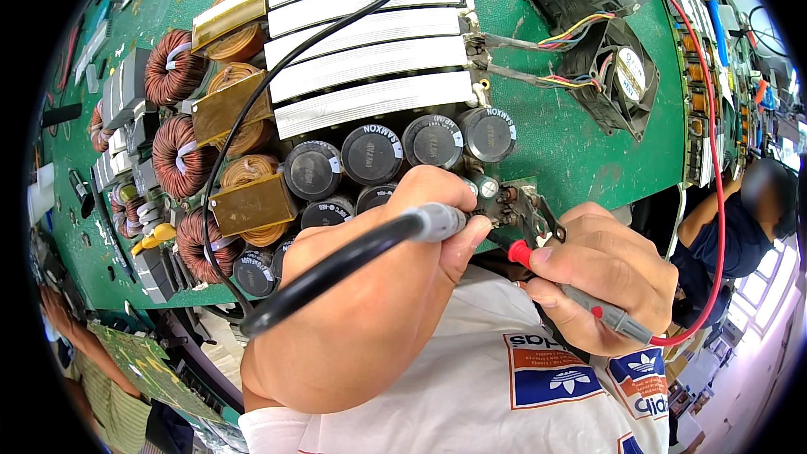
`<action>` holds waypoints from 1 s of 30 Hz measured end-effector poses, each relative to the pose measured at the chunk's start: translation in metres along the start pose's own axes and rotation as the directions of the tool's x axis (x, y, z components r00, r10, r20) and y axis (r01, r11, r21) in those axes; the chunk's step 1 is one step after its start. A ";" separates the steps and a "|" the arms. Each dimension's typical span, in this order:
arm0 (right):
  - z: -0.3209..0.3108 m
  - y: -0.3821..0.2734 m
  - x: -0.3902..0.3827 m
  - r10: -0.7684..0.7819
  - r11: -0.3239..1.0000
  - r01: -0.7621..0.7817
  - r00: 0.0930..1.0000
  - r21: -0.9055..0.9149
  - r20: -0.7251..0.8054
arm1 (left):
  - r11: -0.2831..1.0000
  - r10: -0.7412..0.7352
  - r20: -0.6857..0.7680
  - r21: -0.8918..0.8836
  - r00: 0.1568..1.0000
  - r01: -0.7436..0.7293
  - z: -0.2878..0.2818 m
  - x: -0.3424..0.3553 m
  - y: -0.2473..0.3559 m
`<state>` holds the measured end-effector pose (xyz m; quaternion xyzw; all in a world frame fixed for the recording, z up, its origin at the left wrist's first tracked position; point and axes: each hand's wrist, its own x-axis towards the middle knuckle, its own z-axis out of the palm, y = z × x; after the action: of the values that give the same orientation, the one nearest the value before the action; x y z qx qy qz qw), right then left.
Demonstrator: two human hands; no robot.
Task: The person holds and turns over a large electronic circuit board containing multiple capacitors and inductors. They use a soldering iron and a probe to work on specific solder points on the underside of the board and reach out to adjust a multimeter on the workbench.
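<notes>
My left hand (361, 319) is closed around a test probe, whose grey tail end (440, 222) and thick black lead (328, 273) show above the fingers. Its tip is hidden by the hand. My right hand (614, 273) pinches a second test probe (618, 321), grey with a red collar, trailing a red lead (713, 185). Both hands meet at the near right corner of a large power circuit board, by small metal terminals (508, 206). I cannot tell whether either tip touches them. Large black capacitors (372, 154) stand just beyond my left hand.
White finned heat sinks (370, 55) cover the board's middle, with copper toroid coils (181, 155) to the left. Wired black fans (618, 76) lie at the right on the green table (605, 172). A person (740, 219) is at the right; another's arm (84, 340) shows lower left.
</notes>
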<state>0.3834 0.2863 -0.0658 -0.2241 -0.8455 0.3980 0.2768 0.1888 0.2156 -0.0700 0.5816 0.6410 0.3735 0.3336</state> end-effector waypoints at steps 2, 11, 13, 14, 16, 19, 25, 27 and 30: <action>0.000 0.000 0.000 0.001 1.000 -0.001 1.000 0.003 0.000 | 1.000 -0.001 -0.003 -0.009 1.000 0.001 0.000 -0.001 -0.001; -0.007 -0.002 0.002 -0.053 0.998 0.055 0.995 -0.016 0.087 | 0.999 -0.031 0.034 0.030 0.999 0.030 -0.004 -0.005 0.006; -0.005 0.003 0.004 -0.096 0.994 0.099 0.992 -0.046 0.077 | 0.999 -0.027 0.038 0.033 0.999 0.026 -0.005 -0.001 0.007; -0.008 0.000 0.005 -0.080 0.996 0.084 0.992 -0.042 0.094 | 0.999 -0.016 0.052 0.051 0.999 0.013 -0.006 0.000 0.010; -0.007 -0.002 0.003 -0.077 0.995 0.080 0.995 -0.054 0.070 | 1.000 -0.012 0.066 0.014 0.998 0.011 -0.005 -0.001 0.011; -0.006 -0.001 0.001 -0.081 0.995 0.083 0.996 -0.062 0.036 | 0.996 0.022 0.120 0.077 0.992 -0.032 -0.004 -0.001 0.013; -0.005 -0.004 0.001 -0.041 0.998 0.043 0.998 -0.052 0.042 | 0.993 0.025 0.144 0.108 0.989 -0.041 -0.008 -0.001 0.015; -0.005 -0.005 0.002 -0.033 0.998 0.035 0.998 -0.044 0.044 | 0.988 0.074 0.142 0.121 0.987 -0.091 -0.008 -0.002 0.013; -0.007 -0.005 0.002 -0.050 0.998 0.053 0.997 -0.046 0.053 | 0.980 0.123 0.146 0.135 0.982 -0.143 -0.007 -0.003 0.011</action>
<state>0.3856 0.2880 -0.0577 -0.1982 -0.8670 0.3763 0.2597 0.1884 0.2129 -0.0573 0.6701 0.6019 0.3067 0.3078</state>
